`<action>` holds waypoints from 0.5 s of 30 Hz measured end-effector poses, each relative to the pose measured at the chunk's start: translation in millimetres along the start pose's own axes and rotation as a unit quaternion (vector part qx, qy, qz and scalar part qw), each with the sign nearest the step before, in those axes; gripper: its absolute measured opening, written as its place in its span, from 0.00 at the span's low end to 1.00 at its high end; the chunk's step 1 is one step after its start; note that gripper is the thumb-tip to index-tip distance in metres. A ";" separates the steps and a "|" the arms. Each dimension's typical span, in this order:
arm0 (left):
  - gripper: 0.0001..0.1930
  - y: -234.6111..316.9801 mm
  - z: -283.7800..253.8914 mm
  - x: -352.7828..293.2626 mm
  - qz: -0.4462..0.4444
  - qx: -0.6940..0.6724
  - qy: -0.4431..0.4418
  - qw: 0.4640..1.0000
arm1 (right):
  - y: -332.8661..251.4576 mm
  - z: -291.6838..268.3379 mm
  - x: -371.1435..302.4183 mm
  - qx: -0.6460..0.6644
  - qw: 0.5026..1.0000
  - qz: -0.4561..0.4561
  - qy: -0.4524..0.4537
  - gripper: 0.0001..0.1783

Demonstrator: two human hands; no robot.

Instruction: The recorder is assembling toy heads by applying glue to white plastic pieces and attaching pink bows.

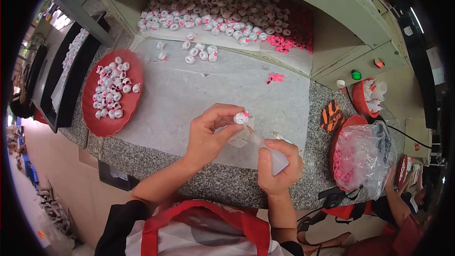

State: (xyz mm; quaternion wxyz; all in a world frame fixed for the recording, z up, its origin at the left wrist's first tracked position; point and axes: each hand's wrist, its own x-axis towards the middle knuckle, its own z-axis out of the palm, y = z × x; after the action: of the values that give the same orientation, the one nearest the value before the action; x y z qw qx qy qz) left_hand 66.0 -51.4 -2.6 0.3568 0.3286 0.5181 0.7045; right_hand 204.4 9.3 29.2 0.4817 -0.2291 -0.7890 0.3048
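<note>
Evidently, in the head view, the left hand (206,132) pinches a white piece (241,118) between thumb and fingertips, probably to leave its pink patch exposed; a cloth (238,140) bunches below, perhaps to catch drips. The right hand (285,170) curls around a bottle (273,162), its tip angled towards the piece. Both forearms reach up from the lower edge, wrists near the surface's (166,95) front.

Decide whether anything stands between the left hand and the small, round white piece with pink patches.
Nothing visible does: the left hand pinches the small, round white piece directly. A crumpled beige cloth-like scrap shows below the piece, not between them.
</note>
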 end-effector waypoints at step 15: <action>0.17 5.0 -3.7 2.7 -0.115 -0.073 0.002 0.991 | 1.3 -1.3 -1.2 -0.002 1.000 -0.010 0.005 0.11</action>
State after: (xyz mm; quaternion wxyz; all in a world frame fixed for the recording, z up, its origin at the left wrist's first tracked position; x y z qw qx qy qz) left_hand 60.7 -52.0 1.6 0.4574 0.2383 0.5002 0.6955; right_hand 206.1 9.8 27.9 0.4883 -0.2232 -0.7895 0.2974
